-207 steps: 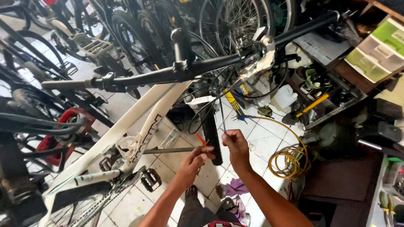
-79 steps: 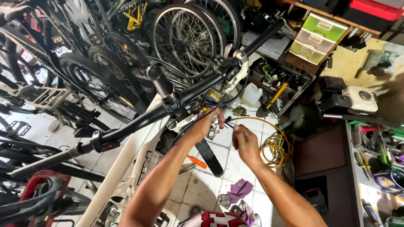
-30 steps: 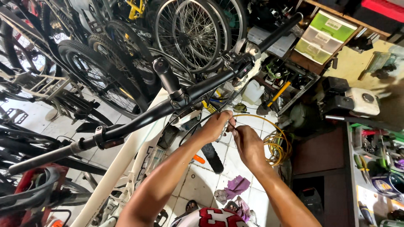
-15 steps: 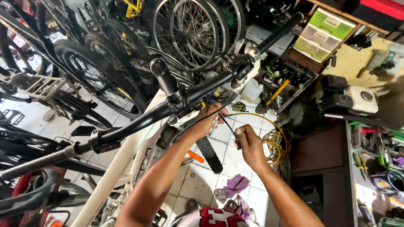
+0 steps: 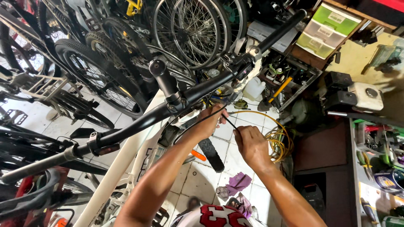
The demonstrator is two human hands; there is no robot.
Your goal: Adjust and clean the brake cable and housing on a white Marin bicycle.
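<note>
In the middle of the frame, the left hand (image 5: 209, 120) was pinched on a thin black cable (image 5: 198, 124) under the black handlebar (image 5: 176, 103). Just right, the right hand (image 5: 251, 145) gripped the cable's end, feeding it. Next would need a gentle, steady pull.

Both hands (image 5: 229, 134) are held below the handlebar (image 5: 202, 90); a coiled cable (image 5: 277, 141) is laid on the floor to their right.

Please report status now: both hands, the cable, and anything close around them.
Left hand under the black handlebar, touching the black cable. Right hand pinches that cable. Yellow coiled hose lies beside the right hand.
</note>
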